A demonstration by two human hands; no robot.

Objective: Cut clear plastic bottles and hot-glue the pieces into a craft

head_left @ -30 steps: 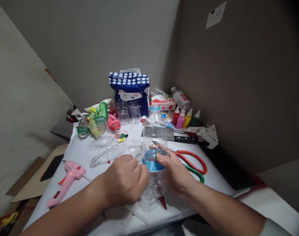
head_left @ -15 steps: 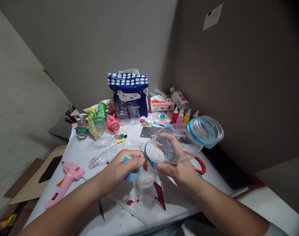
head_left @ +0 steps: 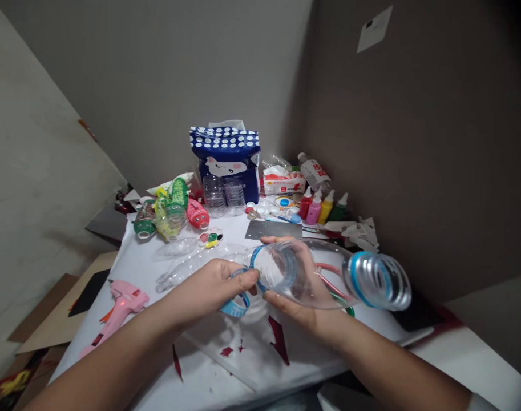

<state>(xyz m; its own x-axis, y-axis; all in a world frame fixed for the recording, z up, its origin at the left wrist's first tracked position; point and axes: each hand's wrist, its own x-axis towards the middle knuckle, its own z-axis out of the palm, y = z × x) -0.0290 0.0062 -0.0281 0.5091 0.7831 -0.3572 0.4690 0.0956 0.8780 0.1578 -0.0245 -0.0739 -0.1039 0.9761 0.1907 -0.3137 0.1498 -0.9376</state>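
My right hand (head_left: 305,308) cradles a clear plastic bottle (head_left: 324,274) from below and behind, its body lying nearly sideways. A blue band circles each end of the smooth middle, next to ribbed sections; the right end tilts slightly down. At the left end of the bottle, my left hand (head_left: 226,279) pinches thumb and fingers against the blue band. Within that hand hangs a light-blue ring with pale print, which looks like a roll of blue tape (head_left: 235,306). Part of the ring is hidden by the fingers.
A pink glue gun (head_left: 122,305) with an orange light lies at left. Clear bottles (head_left: 200,265), painted bottles (head_left: 177,194) and paint bottles (head_left: 314,208) stand or lie behind. Dark-red scraps (head_left: 278,342) and a clear stick (head_left: 219,362) are in front. A blue bag (head_left: 226,154) stands at the back.
The bottle's right end has swung down and to the right, uncovering the green paint bottle and crumpled tissue. My left hand stays at the left band, with its thumb slightly farther right.
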